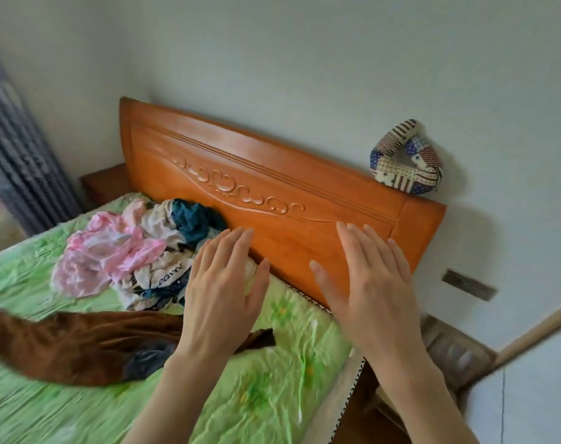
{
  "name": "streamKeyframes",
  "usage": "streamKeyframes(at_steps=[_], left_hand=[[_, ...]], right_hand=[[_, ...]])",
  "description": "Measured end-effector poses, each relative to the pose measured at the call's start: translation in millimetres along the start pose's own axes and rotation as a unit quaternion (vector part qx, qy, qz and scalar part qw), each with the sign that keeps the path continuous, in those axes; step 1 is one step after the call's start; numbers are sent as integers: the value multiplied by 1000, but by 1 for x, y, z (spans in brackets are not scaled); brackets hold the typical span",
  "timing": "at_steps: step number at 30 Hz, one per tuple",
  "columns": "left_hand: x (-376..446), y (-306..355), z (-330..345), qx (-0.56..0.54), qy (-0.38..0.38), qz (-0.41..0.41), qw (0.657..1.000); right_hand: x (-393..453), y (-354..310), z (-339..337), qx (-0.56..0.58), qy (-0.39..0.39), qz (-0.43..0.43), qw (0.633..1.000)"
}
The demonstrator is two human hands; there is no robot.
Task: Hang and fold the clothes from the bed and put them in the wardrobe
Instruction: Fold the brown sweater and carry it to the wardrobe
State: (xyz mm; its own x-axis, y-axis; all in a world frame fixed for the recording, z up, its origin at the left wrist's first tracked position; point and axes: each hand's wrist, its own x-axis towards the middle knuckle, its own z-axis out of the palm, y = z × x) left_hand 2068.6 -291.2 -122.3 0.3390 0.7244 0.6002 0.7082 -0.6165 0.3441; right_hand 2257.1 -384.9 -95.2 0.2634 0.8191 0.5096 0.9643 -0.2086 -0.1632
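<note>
Two bare hands are held out flat over a bed (272, 389) covered in green. The left hand (221, 296) and right hand (368, 290) are spread open, fingers extended, gripping nothing. A clothes pile (135, 251) is heaped to the left, against the far headboard (304, 200). A brown garment (80, 344) is spread nearer, partly under the left wrist.

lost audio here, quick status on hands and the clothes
Left hand and right hand open, empty. Clothes pile unsorted by headboard; brown garment nearer. Nothing in the way.
</note>
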Motion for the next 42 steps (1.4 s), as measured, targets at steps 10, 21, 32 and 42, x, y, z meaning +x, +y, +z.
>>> streamKeyframes(at_steps=[10, 21, 32, 42], left_hand=[[-14, -100, -1, 126, 75, -156, 977], [-71, -191, 48, 211, 112, -294, 925], [-156, -306, 109, 200, 62, -366, 907], [-254, -409, 241, 141, 31, -442, 885]], right_hand=[[66, -70, 113, 125, -80, -156, 977], [79, -98, 245, 231, -172, -258, 922], [34, -164, 386, 242, -225, -294, 897], [-38, -193, 571, 196, -281, -327, 881]])
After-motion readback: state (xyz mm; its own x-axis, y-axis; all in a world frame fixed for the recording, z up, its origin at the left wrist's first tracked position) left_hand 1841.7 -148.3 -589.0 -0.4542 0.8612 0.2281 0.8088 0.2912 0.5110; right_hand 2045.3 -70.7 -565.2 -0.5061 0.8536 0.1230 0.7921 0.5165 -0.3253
